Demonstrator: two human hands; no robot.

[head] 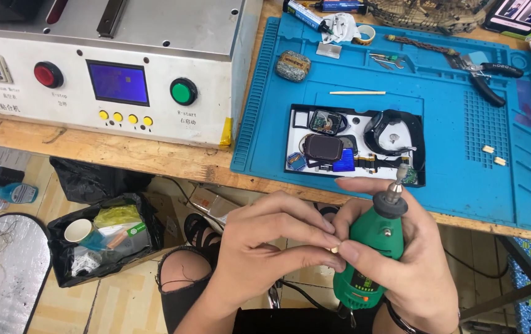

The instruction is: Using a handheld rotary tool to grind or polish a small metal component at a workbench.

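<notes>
Glossy green plastic rotary tool (373, 247) with bare metal collet; matt blue rubbery work mat (451, 133); rough, worn wooden bench (92, 145); painted metal machine casing (173, 49).

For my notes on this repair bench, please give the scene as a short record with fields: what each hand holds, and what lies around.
right hand: grips a green rotary tool, bit end pointing up
left hand: fingertips pinch a small pale piece against the tool body
work surface: blue mat on a wooden bench
on the mat: black tray of watch parts, pliers, thin wooden stick
left of mat: white machine with red and green buttons
</notes>
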